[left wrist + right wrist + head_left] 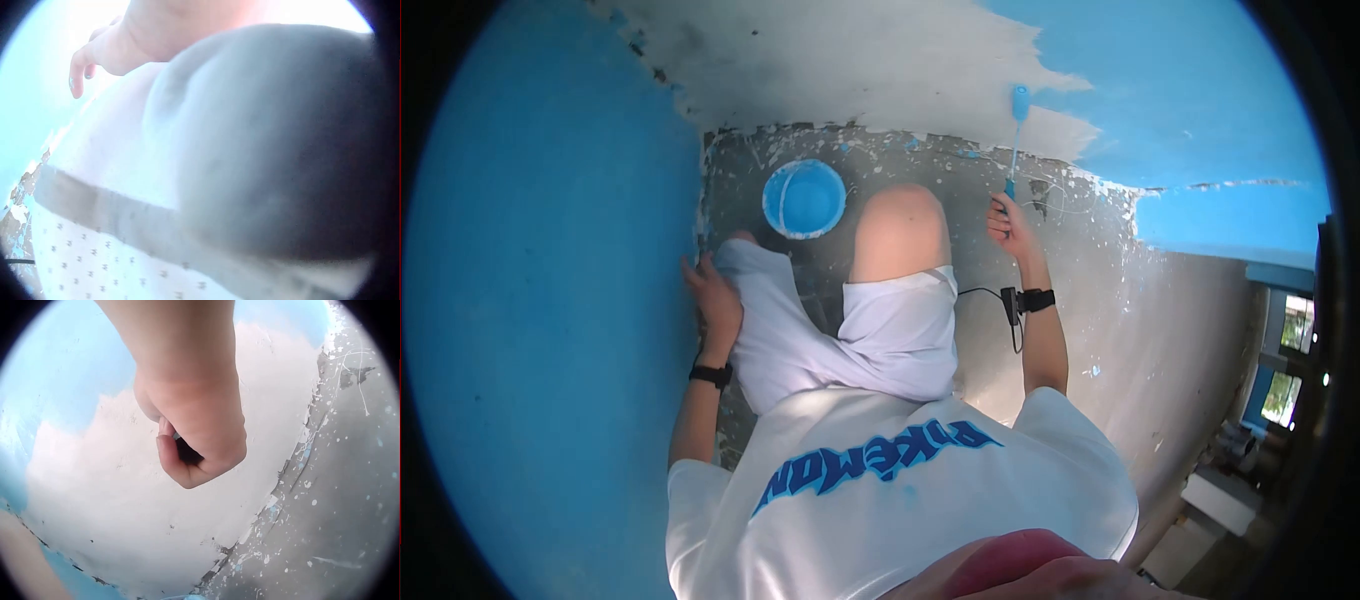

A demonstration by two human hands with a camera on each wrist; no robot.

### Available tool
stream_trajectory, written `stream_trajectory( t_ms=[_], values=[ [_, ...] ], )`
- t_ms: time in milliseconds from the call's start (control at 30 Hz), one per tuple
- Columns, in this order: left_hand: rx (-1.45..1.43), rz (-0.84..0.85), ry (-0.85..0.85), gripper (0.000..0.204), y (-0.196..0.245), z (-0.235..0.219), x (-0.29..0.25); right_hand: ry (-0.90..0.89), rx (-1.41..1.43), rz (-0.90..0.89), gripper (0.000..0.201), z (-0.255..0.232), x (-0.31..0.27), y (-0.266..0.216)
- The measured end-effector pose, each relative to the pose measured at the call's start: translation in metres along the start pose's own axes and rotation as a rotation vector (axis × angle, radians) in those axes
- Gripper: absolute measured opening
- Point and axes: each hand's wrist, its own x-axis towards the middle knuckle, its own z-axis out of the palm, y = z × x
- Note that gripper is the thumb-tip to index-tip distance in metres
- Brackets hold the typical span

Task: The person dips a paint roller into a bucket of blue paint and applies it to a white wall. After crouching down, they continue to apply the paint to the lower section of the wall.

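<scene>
Paint could smear: your right hand (pixel 1007 226) grips the roller (pixel 1019 103) by the wall; left hand (pixel 714 296) rests slack on shorts (pixel 880 335), bucket (pixel 803 198) beside your knee (pixel 897 228)

The white T-shirt (pixel 920 490) bears blue lettering (pixel 878 462) across its chest, seen upside down from the head view, reading "POKEMON". It lies well below both hands' fingers. No other text is legible.

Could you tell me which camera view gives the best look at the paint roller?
The head view: the paint roller shows whole, blue head against the wall, handle gripped by the right hand. The right wrist view shows only that fist hiding the handle; the left wrist view shows none of it.
</scene>
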Motion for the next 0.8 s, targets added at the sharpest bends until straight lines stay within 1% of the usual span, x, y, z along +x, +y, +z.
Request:
stream_trajectory(
  t_ms=[67,100,167,200,233,267,300,367,400,433,467,500,533,567,633,667,733,800],
  values=[
    [-0.015,0.003,0.038,0.049,-0.015,0.013,-0.004,0.077,-0.176,0.03,0.028,0.004,-0.021,0.008],
    [-0.033,-0.01,0.028,0.05,-0.012,0.007,-0.005,0.054,-0.195,0.073,0.028,0.01,-0.03,0.016],
    [-0.046,-0.038,0.027,0.051,0.005,0.0,-0.005,0.183,-0.603,-0.019,0.031,0.019,-0.038,0.019],
    [-0.046,-0.017,0.033,0.051,0.012,-0.001,-0.003,0.169,-0.61,-0.007,0.031,0.022,-0.034,0.018],
    [-0.047,0.012,0.035,0.052,0.02,-0.003,-0.003,0.136,-0.781,0.001,0.032,0.023,-0.032,0.018],
    [-0.041,0.005,0.034,0.052,0.029,-0.006,-0.002,0.104,-0.952,0.003,0.034,0.025,-0.029,0.016],
    [-0.042,0.03,0.028,0.053,0.038,-0.009,-0.002,0.097,-0.954,0.005,0.034,0.028,-0.022,0.017],
    [-0.042,0.047,0.018,0.054,0.05,-0.012,0.0,0.122,-1.392,-0.089,0.042,0.04,-0.003,0.021],
    [-0.082,0.052,0.006,0.053,0.053,-0.011,0.002,0.116,-1.398,-0.086,0.042,0.038,0.012,0.026],
    [-0.123,0.055,-0.006,0.053,0.057,-0.011,0.004,-0.029,-1.539,-0.26,0.043,0.031,0.031,0.033],
    [-0.121,0.04,-0.008,0.053,0.061,-0.016,0.006,-0.186,-1.667,-0.436,0.045,0.037,0.04,0.034],
    [-0.148,0.058,-0.016,0.051,0.066,-0.023,0.007,-0.204,-1.675,-0.43,0.045,0.041,0.048,0.032],
    [-0.175,0.071,-0.026,0.049,0.072,-0.03,0.008,-0.264,-1.657,-0.367,0.044,0.065,0.044,0.025],
    [-0.172,0.05,-0.032,0.049,0.076,-0.037,0.01,-0.322,-1.635,-0.302,0.043,0.08,0.046,0.024],
    [-0.136,0.008,0.038,0.044,0.086,-0.057,0.018,-0.404,-1.629,-0.265,0.043,0.075,0.073,0.034],
    [-0.122,-0.015,0.027,0.044,0.091,-0.071,0.02,-0.46,-1.616,-0.24,0.042,0.079,0.081,0.04],
    [-0.08,-0.037,0.078,0.039,0.105,-0.102,0.026,-0.492,-1.652,-0.173,0.042,0.093,0.086,0.04],
    [0.106,-0.046,0.116,0.036,0.115,-0.134,0.026,-0.524,-1.707,-0.1,0.041,0.11,0.084,0.033]
  ],
)
